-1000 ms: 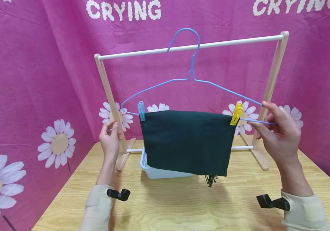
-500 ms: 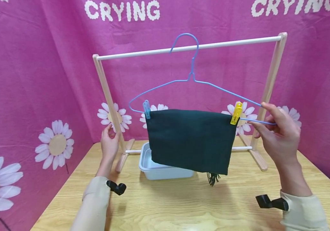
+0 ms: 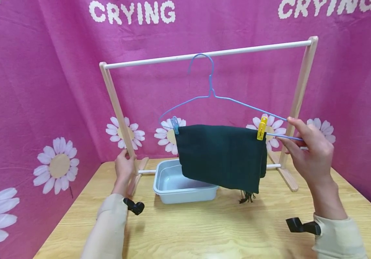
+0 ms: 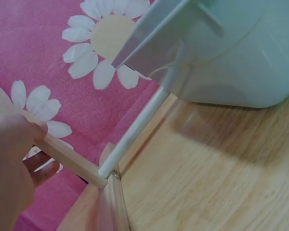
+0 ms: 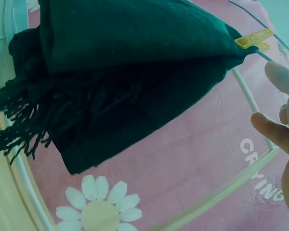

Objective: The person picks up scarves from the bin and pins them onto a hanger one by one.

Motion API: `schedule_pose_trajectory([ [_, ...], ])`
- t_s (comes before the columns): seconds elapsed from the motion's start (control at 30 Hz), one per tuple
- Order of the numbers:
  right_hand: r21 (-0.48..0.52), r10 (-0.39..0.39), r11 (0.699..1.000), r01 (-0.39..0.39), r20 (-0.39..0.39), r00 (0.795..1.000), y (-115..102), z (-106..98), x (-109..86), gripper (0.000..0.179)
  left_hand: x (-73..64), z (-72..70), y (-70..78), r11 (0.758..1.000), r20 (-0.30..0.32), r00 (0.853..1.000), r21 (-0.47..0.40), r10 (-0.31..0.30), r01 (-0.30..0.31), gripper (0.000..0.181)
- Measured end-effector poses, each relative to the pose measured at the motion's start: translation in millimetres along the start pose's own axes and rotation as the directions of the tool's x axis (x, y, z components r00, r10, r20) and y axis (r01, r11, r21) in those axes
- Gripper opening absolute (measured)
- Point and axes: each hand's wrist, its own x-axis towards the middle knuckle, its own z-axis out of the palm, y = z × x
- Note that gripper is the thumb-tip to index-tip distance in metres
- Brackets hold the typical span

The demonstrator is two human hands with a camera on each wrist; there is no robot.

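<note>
A blue wire hanger (image 3: 250, 106) carries a folded dark green scarf (image 3: 219, 154) with a fringe at its lower edge. A light blue clothespin (image 3: 175, 125) and a yellow clothespin (image 3: 262, 127) clip the scarf on. My right hand (image 3: 313, 149) pinches the hanger's right end between thumb and fingers. The hook's top lines up with the rack's white bar (image 3: 256, 49); whether it sits over the bar I cannot tell. Low on the clothes rack's left wooden post (image 3: 115, 104), my left hand (image 3: 124, 166) grips the wood, fingers behind it in the left wrist view.
Beneath the scarf, a pale blue plastic basin (image 3: 187, 196) stands on the wooden table (image 3: 205, 230). The rack's lower white rod (image 4: 135, 130) runs behind it. A pink curtain (image 3: 75, 72) with daisies surrounds the table.
The hanger has come down and its left end has swung away and to the right, so more of the basin shows. My left hand has moved slightly lower and taken hold of the post.
</note>
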Motion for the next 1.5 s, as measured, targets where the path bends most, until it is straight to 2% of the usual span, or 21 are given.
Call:
schedule_pose_trajectory([
  [0.2,-0.004,0.009,1.000,-0.009,-0.004,1.000,8,-1,-1.2,0.060,-2.8,-1.4,-0.1,0.999,-0.024,1.000,-0.042,-0.009,0.008,0.033],
  [0.5,-0.110,-0.002,0.994,0.001,-0.009,1.000,12,-10,-1.7,0.057,-6.9,1.4,-0.6,1.000,-0.029,0.999,-0.017,-0.025,0.024,0.033],
  [0.73,-0.122,0.017,0.992,-0.025,-0.063,0.998,10,-6,1.2,0.054,-4.6,1.7,-2.5,1.000,-0.055,0.998,-0.020,-0.003,0.002,0.031],
  [0.93,-0.177,-0.004,0.984,-0.007,-0.062,0.998,12,-3,2.3,0.053,-6.0,2.9,-2.7,0.999,-0.052,0.999,-0.034,-0.005,0.003,0.028],
  [1.13,-0.220,-0.018,0.975,0.017,-0.003,1.000,17,2,13.6,0.039,-9.5,5.1,-5.4,0.999,-0.068,0.998,-0.049,-0.015,0.012,0.028],
  [1.3,-0.237,-0.018,0.971,0.031,0.060,0.998,17,5,29.2,0.056,-9.4,5.7,-2.7,0.997,-0.040,0.998,-0.074,-0.041,0.038,0.030],
  [1.4,-0.254,-0.022,0.966,0.051,0.117,0.993,17,8,37.6,0.056,-10.0,4.6,-0.8,0.995,-0.031,0.998,-0.084,-0.056,0.053,0.031],
  [1.5,-0.269,-0.027,0.961,0.064,0.139,0.990,19,12,42.2,0.054,-10.5,4.3,0.0,0.996,-0.039,0.998,-0.079,-0.054,0.051,0.030],
])
